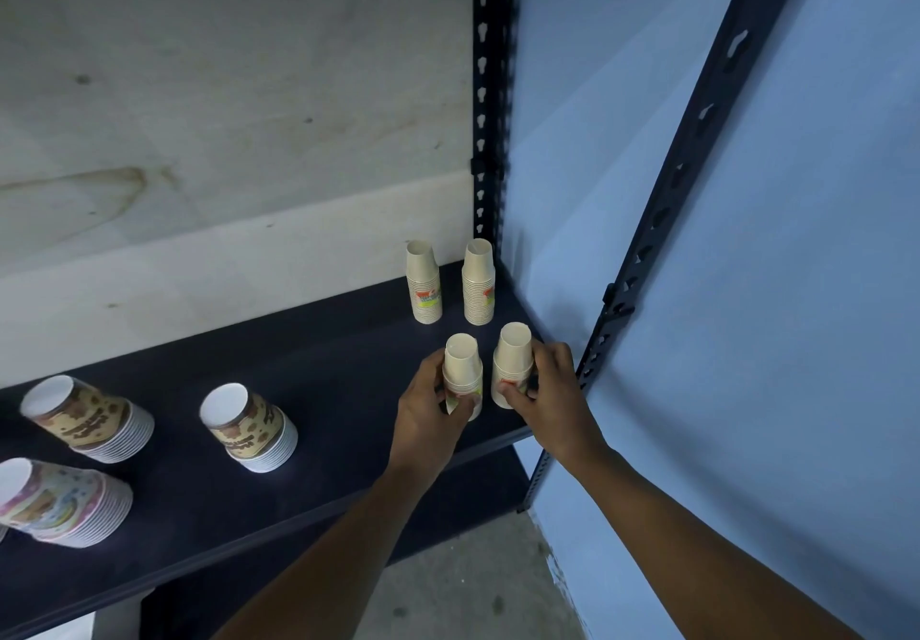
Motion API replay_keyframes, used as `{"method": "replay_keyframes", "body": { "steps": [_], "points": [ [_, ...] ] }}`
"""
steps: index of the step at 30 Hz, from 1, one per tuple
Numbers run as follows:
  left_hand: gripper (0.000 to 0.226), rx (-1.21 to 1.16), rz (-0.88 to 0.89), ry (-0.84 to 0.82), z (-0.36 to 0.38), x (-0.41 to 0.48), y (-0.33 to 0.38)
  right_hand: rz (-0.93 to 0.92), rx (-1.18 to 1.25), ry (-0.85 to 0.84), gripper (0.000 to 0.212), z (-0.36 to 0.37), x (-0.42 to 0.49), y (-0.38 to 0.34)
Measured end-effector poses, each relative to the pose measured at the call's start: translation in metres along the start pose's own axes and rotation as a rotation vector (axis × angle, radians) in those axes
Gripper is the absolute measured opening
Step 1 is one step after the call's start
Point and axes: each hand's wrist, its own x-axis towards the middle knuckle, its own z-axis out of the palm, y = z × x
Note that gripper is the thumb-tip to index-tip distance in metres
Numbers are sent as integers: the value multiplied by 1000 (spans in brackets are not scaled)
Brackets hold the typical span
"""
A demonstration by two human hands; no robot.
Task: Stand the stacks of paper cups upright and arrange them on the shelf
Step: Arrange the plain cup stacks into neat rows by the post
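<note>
On the dark shelf board (pixel 308 370) stand small cream cup stacks, upside down. My left hand (pixel 428 410) grips one small stack (pixel 463 370) near the front right corner. My right hand (pixel 552 390) grips the stack beside it (pixel 513 360). Behind them two more small stacks stand free: one (pixel 423 286) on the left and one (pixel 479 283) by the rear post. Three bigger patterned stacks stand at the left: a brown one (pixel 249 428), a second brown one (pixel 87 420), and a pastel one (pixel 55 505).
A black slotted rear post (pixel 490 91) and front post (pixel 697 151) frame the shelf's right end, with a blue wall (pixel 796 340) beyond. A pale stained wall (pixel 224 116) backs the shelf. A lower shelf board (pixel 448 530) and grey floor (pixel 473 599) lie below.
</note>
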Motion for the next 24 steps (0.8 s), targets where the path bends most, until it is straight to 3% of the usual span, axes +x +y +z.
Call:
{"method": "replay_keyframes", "body": {
  "steps": [6, 8, 11, 13, 16, 20, 24],
  "points": [
    [65, -3, 15, -1, -1, -1, 0, 21, 40, -13, 87, -4, -6, -8],
    [81, -12, 16, 2, -3, -4, 3, 35, 73, 43, 90, -10, -9, -22],
    [114, -53, -15, -11, -11, -8, 8, 14, 129, 182, 76, -23, -9, -58],
    [105, -99, -28, 6, -22, -8, 10, -19, 118, 240, 60, -31, 2, -81],
    [72, -73, -53, 110, -43, 9, 16, -18, 104, 257, 45, -40, 37, -99],
    [49, 180, -25, 226, -67, 53, 27, 59, 51, 130, 42, -44, 80, -101],
    [47, 308, 0, 206, -78, 91, 34, 77, -13, 48, 46, -43, 109, -93]
  ]
}}
